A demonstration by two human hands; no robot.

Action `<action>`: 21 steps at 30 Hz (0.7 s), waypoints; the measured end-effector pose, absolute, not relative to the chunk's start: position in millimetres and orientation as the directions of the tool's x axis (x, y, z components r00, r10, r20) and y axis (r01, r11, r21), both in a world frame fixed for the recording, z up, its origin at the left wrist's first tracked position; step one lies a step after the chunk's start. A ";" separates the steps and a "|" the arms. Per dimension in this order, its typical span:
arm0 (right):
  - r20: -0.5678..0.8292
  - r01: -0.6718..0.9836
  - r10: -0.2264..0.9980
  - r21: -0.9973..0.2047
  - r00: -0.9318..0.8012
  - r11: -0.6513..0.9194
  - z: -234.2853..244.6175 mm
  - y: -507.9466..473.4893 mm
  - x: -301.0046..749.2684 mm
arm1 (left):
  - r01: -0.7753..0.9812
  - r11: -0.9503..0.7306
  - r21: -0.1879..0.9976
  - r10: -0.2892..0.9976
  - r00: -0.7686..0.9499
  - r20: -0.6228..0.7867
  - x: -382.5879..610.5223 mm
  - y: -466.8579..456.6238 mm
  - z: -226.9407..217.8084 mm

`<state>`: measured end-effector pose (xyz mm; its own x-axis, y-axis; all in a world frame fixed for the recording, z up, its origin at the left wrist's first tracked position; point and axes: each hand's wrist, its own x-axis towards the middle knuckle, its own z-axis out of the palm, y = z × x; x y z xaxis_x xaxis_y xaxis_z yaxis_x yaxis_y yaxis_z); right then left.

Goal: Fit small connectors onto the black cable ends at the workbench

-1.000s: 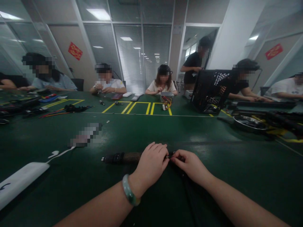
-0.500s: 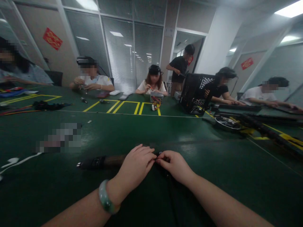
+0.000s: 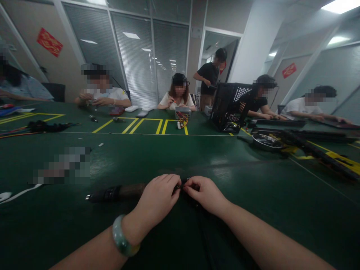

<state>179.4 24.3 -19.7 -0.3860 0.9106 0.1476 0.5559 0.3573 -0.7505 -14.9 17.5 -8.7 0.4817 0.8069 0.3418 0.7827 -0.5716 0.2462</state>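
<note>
A dark, long cylindrical tool with a bare metal tip, apparently an electric screwdriver (image 3: 131, 192), lies across the green table in front of me, its tip to the left. My left hand (image 3: 161, 195) is closed over its right part, fingertips curled down and a green bangle (image 3: 121, 236) on the wrist. Close beside it, my right hand (image 3: 204, 193) pinches at the same right end with thumb and forefinger. Whatever small dark part sits between my fingertips is mostly hidden. A dark cable (image 3: 204, 232) runs from under my right hand toward me.
Several people sit or stand around the far side of the green table (image 3: 135, 152). A black computer case (image 3: 229, 107) stands at the back right, near a metal bowl (image 3: 267, 141) and long black parts (image 3: 317, 152). Bundled cables (image 3: 47, 125) and a white cord (image 3: 25, 193) lie on the left.
My left fingers have curled in more, and a small gap now shows between the two hands' fingertips. The whole view has shifted slightly; the tool stays on the table.
</note>
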 end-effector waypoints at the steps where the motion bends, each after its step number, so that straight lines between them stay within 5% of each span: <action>1: 0.145 0.554 0.910 -0.752 -0.387 0.356 -19.7 24.2 179.3 | 0.781 -0.571 0.253 0.809 0.485 0.332 -15.2 17.8 -8.3; 21: 0.159 0.556 0.895 -0.734 -0.417 0.390 -19.8 24.4 180.6 | 0.752 -0.602 0.268 0.790 0.514 0.335 -17.1 18.4 -8.1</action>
<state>180.6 24.4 -19.8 -0.4170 0.8948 0.1594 0.5562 0.3900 -0.7339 -17.1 18.4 -8.1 0.5136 0.7899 0.3350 0.7517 -0.6025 0.2682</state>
